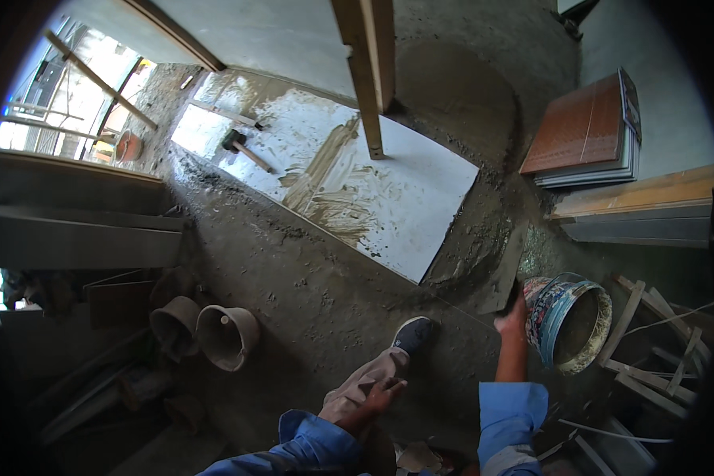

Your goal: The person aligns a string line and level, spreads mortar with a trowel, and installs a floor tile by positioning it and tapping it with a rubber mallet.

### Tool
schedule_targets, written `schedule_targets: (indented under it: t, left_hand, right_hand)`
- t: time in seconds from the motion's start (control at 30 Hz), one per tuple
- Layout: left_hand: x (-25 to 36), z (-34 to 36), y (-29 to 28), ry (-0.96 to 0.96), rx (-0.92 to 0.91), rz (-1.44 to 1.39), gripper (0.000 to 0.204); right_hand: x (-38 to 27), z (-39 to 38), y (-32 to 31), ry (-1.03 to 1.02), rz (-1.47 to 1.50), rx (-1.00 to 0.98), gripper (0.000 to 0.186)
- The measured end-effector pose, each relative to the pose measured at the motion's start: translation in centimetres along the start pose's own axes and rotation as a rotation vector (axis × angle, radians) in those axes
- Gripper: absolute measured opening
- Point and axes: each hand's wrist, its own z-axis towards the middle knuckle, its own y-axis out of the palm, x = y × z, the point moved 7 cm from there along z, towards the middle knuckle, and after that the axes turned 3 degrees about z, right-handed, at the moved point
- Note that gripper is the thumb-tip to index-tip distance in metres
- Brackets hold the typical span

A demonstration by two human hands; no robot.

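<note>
Lower right, the right hand [513, 314] grips a trowel [506, 274] beside a bucket [541, 311]. The left hand [382, 395], lower centre, hangs loosely open by the leg [373, 373]; muddy floor [325, 285] spreads to the edge of the slab [424, 202]

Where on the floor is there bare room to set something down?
The muddy floor is mostly open between the grey-brown buckets and the shoe, and up to the white panel. It's crowded around the right hand: flat blade, patterned bucket, wood scraps.

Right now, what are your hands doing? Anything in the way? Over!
Right hand: gripping trowel. Left hand: at leg, nothing seen in it. Bucket: close beside right hand.
</note>
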Motion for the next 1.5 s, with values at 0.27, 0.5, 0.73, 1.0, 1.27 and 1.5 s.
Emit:
schedule_targets:
  t: [0.27, 0.5, 0.73, 1.0, 1.27, 1.5]
  left_hand:
    - [6.9, -8.4, -23.0, 0.277, 0.331, -0.298, 0.039]
    - [9.8, -17.0, -44.7, 0.452, 0.652, -0.369, 0.035]
    - [12.0, -16.8, -55.4, 0.266, 0.668, -0.502, 0.035]
    - [22.8, -18.0, -68.2, 0.338, 0.673, -0.578, 0.04]
    - [34.6, -21.7, -84.3, 0.582, 0.951, -0.747, 0.045]
    - [55.3, -43.6, -99.0, 0.94, 2.02, -0.056, 0.045]
  right_hand:
    - [9.4, -16.5, -12.3, 0.048, -0.247, 0.434, 0.029]
    - [14.8, -24.8, -4.7, 0.245, -0.406, 0.61, 0.022]
    - [18.6, -20.9, 17.3, 0.184, -1.187, 0.323, 0.014]
    - [26.6, -16.4, 45.1, -0.262, -2.048, -0.11, 0.049]
    - [34.0, -15.6, 63.4, -0.087, -1.801, -0.356, 0.043]
    - [42.0, -12.0, 79.9, -0.385, -2.019, -0.728, 0.054]
